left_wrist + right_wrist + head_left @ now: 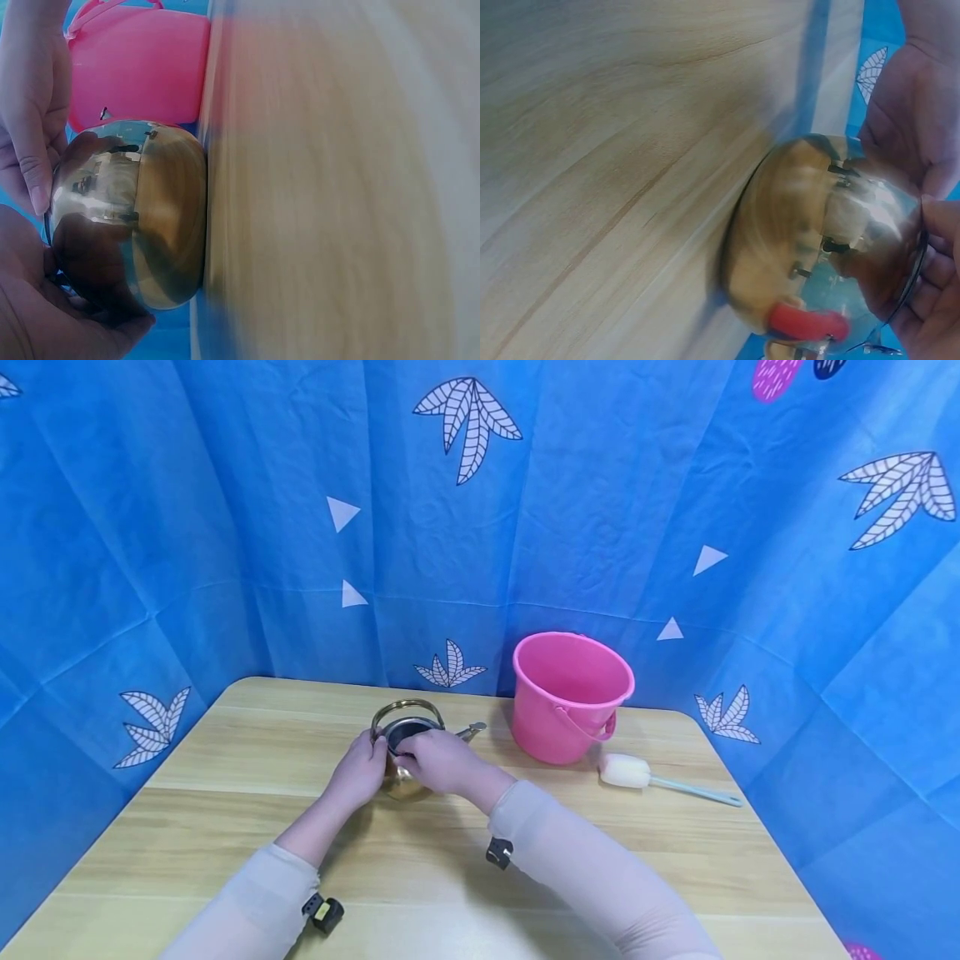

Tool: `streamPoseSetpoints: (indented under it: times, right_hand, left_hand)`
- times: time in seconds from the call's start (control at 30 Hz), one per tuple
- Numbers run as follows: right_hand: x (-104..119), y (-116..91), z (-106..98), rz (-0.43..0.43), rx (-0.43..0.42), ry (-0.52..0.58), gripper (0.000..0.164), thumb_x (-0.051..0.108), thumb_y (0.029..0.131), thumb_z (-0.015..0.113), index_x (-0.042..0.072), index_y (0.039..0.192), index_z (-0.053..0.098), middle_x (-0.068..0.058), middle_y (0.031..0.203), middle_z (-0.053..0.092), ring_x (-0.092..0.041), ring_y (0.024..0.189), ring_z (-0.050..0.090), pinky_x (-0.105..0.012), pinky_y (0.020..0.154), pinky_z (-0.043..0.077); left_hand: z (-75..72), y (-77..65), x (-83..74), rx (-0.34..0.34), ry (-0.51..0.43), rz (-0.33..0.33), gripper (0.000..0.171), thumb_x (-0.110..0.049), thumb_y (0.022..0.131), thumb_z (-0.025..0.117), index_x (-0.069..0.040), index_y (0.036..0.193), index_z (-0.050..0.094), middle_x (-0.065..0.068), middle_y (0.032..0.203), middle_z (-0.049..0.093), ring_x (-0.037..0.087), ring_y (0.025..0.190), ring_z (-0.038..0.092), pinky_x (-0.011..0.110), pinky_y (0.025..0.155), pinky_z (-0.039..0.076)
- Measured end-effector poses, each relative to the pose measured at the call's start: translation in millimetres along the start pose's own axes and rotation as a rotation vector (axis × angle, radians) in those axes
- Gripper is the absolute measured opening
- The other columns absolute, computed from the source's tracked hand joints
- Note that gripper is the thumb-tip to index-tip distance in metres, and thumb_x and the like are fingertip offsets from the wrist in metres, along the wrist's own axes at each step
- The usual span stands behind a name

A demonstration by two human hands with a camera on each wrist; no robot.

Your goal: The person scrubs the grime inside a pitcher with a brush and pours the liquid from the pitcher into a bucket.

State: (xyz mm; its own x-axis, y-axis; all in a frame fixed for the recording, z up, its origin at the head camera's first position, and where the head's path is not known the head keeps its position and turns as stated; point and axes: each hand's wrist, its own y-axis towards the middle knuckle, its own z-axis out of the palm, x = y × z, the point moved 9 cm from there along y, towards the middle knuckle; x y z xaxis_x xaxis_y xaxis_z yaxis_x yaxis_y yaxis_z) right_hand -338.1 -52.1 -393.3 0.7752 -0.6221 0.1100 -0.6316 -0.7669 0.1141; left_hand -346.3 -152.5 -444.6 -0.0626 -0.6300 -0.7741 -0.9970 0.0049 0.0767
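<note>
A shiny gold kettle (405,785) stands on the table with its top open and its arched handle (408,703) raised. Its spout (472,731) points right. My left hand (361,770) grips the kettle's left side, thumb up by the rim near the handle's base. At the opening, my right hand (444,762) pinches the near rim, with its fingers reaching over into the mouth. Both wrist views show the rounded body (169,217) close up, mirroring hands and table. The kettle's inside is mostly hidden by the right hand.
A pink bucket (547,727) with its handle hanging down stands right of the kettle, near the back edge. Beside it lies a white sponge brush (626,772) with a pale blue stick. Blue patterned curtains (450,552) surround the wooden table (225,777).
</note>
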Motion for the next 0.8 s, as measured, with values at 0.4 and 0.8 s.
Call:
streamPoseSetpoints:
  times: [0.4,0.8]
  right_hand:
    - [2,-1,-8,-0.025,-0.043,0.036,0.023,0.031,0.102,0.06,0.018,0.084,0.067,0.01,0.074,0.062,-0.009,0.071,0.06,-0.028,0.072,0.052]
    - [-1,0,-12,0.011,-0.051,0.076,0.017,0.022,0.101,0.062,0.016,0.086,0.069,0.007,0.08,0.065,-0.012,0.079,0.063,-0.03,0.079,0.054]
  left_hand:
    - [-0.3,1.6,1.0,-0.014,0.007,0.015,0.055,-0.025,0.109,0.027,0.017,0.143,0.033,0.038,0.141,0.043,0.052,0.135,0.039,0.061,0.112,0.031]
    - [-0.8,2.7,1.0,-0.03,0.002,0.027,0.048,-0.026,0.108,0.029,0.012,0.132,0.045,0.031,0.125,0.054,0.045,0.123,0.051,0.06,0.106,0.038]
